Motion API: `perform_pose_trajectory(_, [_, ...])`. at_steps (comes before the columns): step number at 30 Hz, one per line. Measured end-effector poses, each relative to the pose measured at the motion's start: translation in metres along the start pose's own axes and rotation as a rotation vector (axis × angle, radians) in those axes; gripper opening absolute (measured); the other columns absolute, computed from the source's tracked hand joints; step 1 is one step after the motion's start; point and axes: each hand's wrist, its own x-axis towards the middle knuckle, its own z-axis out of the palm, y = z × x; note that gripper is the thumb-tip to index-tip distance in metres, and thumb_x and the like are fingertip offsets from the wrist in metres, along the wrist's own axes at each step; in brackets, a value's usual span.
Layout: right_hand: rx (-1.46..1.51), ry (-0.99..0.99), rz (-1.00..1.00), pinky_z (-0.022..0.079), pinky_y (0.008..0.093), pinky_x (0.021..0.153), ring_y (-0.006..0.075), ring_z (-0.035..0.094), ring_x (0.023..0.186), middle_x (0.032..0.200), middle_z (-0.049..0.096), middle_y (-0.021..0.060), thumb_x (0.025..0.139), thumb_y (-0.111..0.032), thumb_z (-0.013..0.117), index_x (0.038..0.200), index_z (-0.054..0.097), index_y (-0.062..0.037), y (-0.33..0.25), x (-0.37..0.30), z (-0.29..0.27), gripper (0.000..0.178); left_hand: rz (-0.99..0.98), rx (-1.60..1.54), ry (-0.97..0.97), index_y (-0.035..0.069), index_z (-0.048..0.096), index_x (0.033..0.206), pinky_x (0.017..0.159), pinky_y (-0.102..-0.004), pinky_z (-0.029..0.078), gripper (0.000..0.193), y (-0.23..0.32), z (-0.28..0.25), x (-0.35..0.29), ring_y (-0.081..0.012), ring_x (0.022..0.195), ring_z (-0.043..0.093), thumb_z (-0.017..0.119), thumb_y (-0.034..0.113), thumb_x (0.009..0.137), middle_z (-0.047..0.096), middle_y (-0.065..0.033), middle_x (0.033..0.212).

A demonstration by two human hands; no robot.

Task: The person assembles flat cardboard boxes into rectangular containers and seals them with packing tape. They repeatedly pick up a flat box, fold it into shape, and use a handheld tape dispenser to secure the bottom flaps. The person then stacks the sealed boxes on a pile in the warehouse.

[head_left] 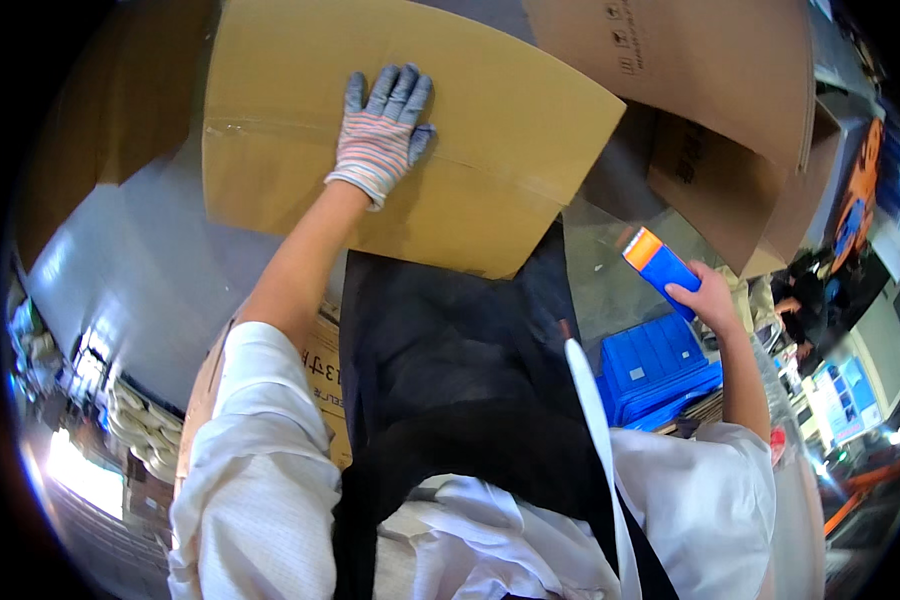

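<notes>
A brown cardboard box (pixel 500 110) with a taped seam across its upper side lies in front of me. Spread flat on that side is my left hand (pixel 385 135), in a striped glove with grey fingers. My bare right hand (pixel 708 298) is off to the right, its fingers wrapped round a blue and orange block-shaped thing (pixel 660 268) with a pale end. What kind of thing it is, I cannot tell. It is held in the air, apart from the box.
Large open cardboard cartons (pixel 710 60) stand at the far right, near the box. Blue plastic bins (pixel 653 362) sit below my right hand. Another cardboard carton (pixel 328 385) is beside my left arm. A co-worker in dark clothing (pixel 802 315) is further right.
</notes>
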Motion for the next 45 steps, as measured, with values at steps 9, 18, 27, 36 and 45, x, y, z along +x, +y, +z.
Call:
perform_pose_trajectory(9, [-0.206, 0.037, -0.028, 0.052, 0.0419, 0.075, 0.0324, 0.067, 0.082, 0.089, 0.069, 0.0167, 0.070, -0.054, 0.068, 0.103, 0.067, -0.0084, -0.001, 0.055, 0.043, 0.056, 0.019, -0.065, 0.135, 0.013, 0.036, 0.144, 0.112, -0.0600, 0.014, 0.070, 0.023, 0.009, 0.006, -0.0347, 0.138, 0.031, 0.057, 0.042, 0.084, 0.034, -0.0134, 0.150])
perform_pose_trajectory(18, [0.596, 0.536, 0.447, 0.049, 0.0408, 0.079, 0.0367, 0.065, 0.094, 0.097, 0.068, 0.0236, 0.083, -0.041, 0.067, 0.109, 0.057, 0.0049, -0.082, 0.165, 0.227, 0.053, -0.037, -0.122, -0.015, 0.011, 0.039, 0.141, 0.111, -0.0612, 0.014, 0.068, 0.028, -0.007, 0.005, -0.0383, 0.137, 0.030, 0.057, 0.042, 0.083, 0.035, -0.0173, 0.148])
perform_pose_trajectory(27, [1.368, 1.013, 0.390, 0.053, 0.0415, 0.071, 0.0239, 0.062, 0.085, 0.101, 0.060, 0.0128, 0.095, -0.023, 0.055, 0.111, 0.046, 0.0031, -0.132, 0.179, 0.219, 0.031, -0.439, 0.028, 0.063, 0.012, 0.040, 0.142, 0.114, -0.0513, 0.018, 0.066, -0.110, -0.015, -0.020, -0.0344, 0.137, 0.031, 0.051, 0.048, 0.087, 0.035, -0.0137, 0.149])
perform_pose_trajectory(36, [1.268, 0.799, -0.010, 0.048, 0.0337, 0.078, 0.0188, 0.058, 0.087, 0.102, 0.058, 0.0084, 0.093, -0.021, 0.059, 0.109, 0.047, -0.0005, -0.223, 0.163, 0.183, 0.029, -1.294, -0.719, 0.257, 0.011, 0.061, 0.123, 0.094, -0.0406, 0.043, 0.068, -0.268, -0.013, -0.225, -0.0350, 0.112, 0.056, 0.032, 0.064, 0.093, 0.061, -0.0190, 0.120])
perform_pose_trajectory(45, [1.130, 0.471, -0.741, 0.038, 0.0333, 0.100, 0.0194, 0.049, 0.114, 0.131, 0.049, 0.0104, 0.095, -0.012, 0.053, 0.139, 0.034, -0.0016, -0.411, 0.134, 0.142, 0.049, -1.737, -0.130, 0.849, -0.002, 0.047, 0.132, 0.100, -0.0326, 0.039, 0.050, -0.110, 0.002, -0.461, -0.0274, 0.108, 0.055, 0.039, 0.038, 0.102, 0.057, -0.0150, 0.128])
